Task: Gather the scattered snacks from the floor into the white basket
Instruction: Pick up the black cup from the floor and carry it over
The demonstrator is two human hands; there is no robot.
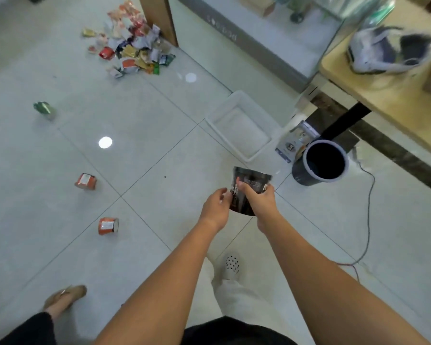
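Observation:
My right hand grips a black snack cup in the air, just short of the white basket, which looks bare inside. My left hand is beside the cup's left side with fingers apart, touching or almost touching it. Two orange cups lie on their sides on the floor to the left. A green cup lies farther off at the left. A heap of several small snack packets sits at the far end by a wooden post.
A dark bin stands right of the basket, with a printed bag between them. A cable trails on the tiles at right. A wooden table is at the upper right. Another person's sandalled foot is at the lower left.

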